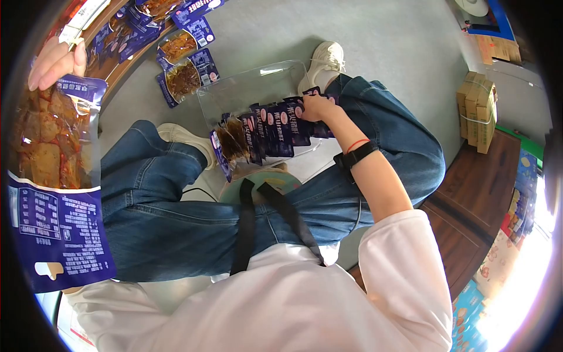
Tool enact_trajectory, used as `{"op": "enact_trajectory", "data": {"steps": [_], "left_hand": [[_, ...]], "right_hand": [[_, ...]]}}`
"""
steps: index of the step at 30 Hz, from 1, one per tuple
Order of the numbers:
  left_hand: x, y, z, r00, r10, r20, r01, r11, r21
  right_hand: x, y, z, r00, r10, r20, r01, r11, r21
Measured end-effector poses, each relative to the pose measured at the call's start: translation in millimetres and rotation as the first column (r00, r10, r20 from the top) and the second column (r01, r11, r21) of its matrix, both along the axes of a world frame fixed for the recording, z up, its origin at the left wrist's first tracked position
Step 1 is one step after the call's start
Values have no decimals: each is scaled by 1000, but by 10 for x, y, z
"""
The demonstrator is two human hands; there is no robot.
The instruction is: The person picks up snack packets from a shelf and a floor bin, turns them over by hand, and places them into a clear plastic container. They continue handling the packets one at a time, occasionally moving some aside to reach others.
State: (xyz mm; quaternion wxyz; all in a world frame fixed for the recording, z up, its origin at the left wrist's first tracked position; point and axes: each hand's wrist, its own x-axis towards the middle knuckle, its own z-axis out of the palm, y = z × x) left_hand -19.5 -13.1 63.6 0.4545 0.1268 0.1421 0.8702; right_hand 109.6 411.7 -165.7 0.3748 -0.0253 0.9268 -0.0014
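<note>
presumably so it hangs flat, the left hand (57, 63) pinches a purple clear-windowed plastic pouch (57, 146); the right hand's grip (318, 109), i can't tell.

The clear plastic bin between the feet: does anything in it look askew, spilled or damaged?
Slightly askew: the dark-blue plastic food pouches in the clear, rectangular plastic bin overlap in an uneven, leaning row rather than standing neatly squared. No spill or damage is visible.

You're in a shop or its stockroom, I'd say — clear bin (252, 88) of printed food pouches (272, 130), strapped cartons (480, 108) on the right.
</note>
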Motion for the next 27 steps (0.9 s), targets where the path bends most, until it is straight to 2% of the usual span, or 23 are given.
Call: {"op": "enact_trajectory", "data": {"steps": [1,2,3,4,5,7,8,9,11,12,13,15,17,19,20,22,23,25,27], "left_hand": [[8,-3,-5,1000,7,-2,-7,1000,1],[12,-18,2,1000,13,-8,-13,1000,3],[17,-27,11,1000,18,-11,-18,1000,3],[27,-33,12,1000,21,-14,-21,1000,4],[28,-42,12,1000,26,-16,-26,1000,3],[29,-53,20,999,34,-22,-33,999,9],[36,-55,16,999,36,-22,-36,999,10],[29,-56,10,999,40,-23,-40,999,9],[29,-55,3,999,43,-26,-43,999,7],[38,-65,10,998,46,-30,-46,999,8],[46,-67,15,998,50,-29,-50,999,6],[44,-70,10,998,54,-33,-54,999,3],[43,-63,-10,998,56,-33,-56,998,0],[25,-63,-16,998,61,-34,-61,998,0],[32,-58,-24,997,75,-20,-75,997,5],[1,-108,-76,997,79,13,-79,997,14],[-13,-132,-94,995,89,48,-90,996,19],[-24,-87,-59,998,55,-19,-55,998,0],[-45,-150,-95,996,24,-82,-26,999,-19]], "right_hand": [[-30,83,-47,1000,3,3,-3,1000,3],[-85,168,-111,970,86,226,-71,995,-76],[-137,142,-49,885,181,429,-119,979,-168],[-101,126,29,806,-129,578,288,938,-193],[-68,101,105,806,-126,578,284,940,-191],[-47,12,321,576,-317,754,686,689,-235],[-75,-9,440,561,-334,758,722,645,-250],[-64,33,320,560,-335,758,723,645,-249],[-59,125,-17,794,-118,597,464,753,-468],[-29,28,90,944,-30,327,201,841,-503],[-23,-53,121,945,-25,326,197,841,-505],[3,-208,153,974,223,46,-183,887,-423],[107,-371,88,979,191,-64,-202,927,-316],[146,-493,74,987,157,43,-146,971,-188],[190,-519,87,988,152,42,-141,973,-185],[264,-556,139,978,187,-97,-171,974,150],[308,-529,62,978,183,-98,-167,974,150],[403,-474,-110,927,134,-351,-45,967,251],[412,-466,-130,939,82,-333,11,963,269]]}}
